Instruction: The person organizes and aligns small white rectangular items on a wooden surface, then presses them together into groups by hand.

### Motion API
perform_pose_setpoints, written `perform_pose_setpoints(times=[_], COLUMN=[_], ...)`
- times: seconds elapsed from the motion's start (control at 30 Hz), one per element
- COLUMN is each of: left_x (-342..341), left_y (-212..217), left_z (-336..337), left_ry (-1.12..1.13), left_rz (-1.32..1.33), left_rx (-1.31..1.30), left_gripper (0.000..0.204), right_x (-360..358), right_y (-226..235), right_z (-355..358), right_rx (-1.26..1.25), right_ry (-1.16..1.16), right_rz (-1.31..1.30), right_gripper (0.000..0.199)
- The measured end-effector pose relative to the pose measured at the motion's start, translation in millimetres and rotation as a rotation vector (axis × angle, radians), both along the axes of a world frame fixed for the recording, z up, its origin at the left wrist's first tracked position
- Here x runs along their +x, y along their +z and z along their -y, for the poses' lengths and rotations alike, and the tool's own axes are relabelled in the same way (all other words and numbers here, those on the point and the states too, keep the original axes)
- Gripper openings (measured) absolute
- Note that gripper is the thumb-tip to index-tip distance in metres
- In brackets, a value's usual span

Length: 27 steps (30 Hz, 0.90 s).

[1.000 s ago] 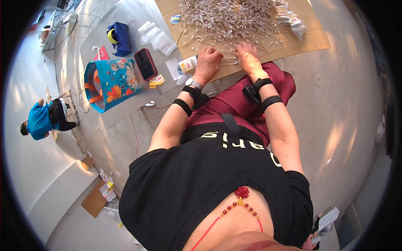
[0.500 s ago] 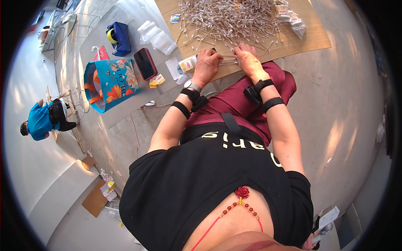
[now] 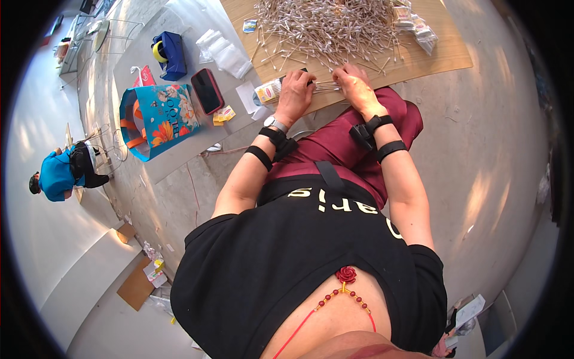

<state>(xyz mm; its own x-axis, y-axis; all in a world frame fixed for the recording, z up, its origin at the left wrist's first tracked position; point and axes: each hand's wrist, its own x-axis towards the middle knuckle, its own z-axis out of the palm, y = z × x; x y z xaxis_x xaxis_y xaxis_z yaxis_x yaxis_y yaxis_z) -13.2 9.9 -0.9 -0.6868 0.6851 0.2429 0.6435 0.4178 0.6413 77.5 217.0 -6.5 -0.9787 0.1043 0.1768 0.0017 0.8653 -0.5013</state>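
At the near edge of the wooden board, my left hand is closed over a small clear packet with a yellow, white and red label. Several cotton swabs stretch from under its fingers towards my right hand. The fingers of the right hand are curled over the far ends of these swabs; their tips are partly hidden. Just beyond both hands lies a large loose heap of cotton swabs. A small dark item shows behind my left fingers.
Filled swab packets lie at the heap's right. To the left are clear bags, a phone, a blue tape dispenser, yellow-white labels and a floral bag. A person in blue is farther left.
Both hands stay almost in place, with slight finger shifts around the swabs. More of the small dark item shows behind my left fingers.
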Motion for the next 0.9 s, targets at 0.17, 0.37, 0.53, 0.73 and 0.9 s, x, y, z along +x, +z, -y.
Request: perform_pose_setpoints(times=[0.17,0.37,0.53,0.73,0.9], left_x=[4.2,4.4,10.7,10.7,10.9], left_y=[0.2,-1.7,5.8,1.6,1.3], left_z=[-3.1,-2.9,-4.1,-5.6,-7.2], left_ry=[0.0,-0.015,-0.058,-0.074,-0.078], left_rz=[0.003,0.009,-0.001,-0.023,-0.024], left_rx=[0.038,0.029,0.036,0.021,0.016], left_gripper=[0.023,0.024,0.025,0.023,0.021], right_x=[2.8,7.0,11.7,14.5,15.1], right_y=[0.0,1.4,-6.3,-4.4,-3.8], right_z=[0.7,0.9,-3.7,-2.0,-1.5], right_rx=[-0.037,-0.109,-0.176,-0.16,-0.156], right_ry=[-0.007,-0.051,-0.115,-0.125,-0.134], right_rz=[0.014,-0.008,-0.035,-0.017,-0.015], right_gripper=[0.014,0.014,0.018,0.015,0.014])
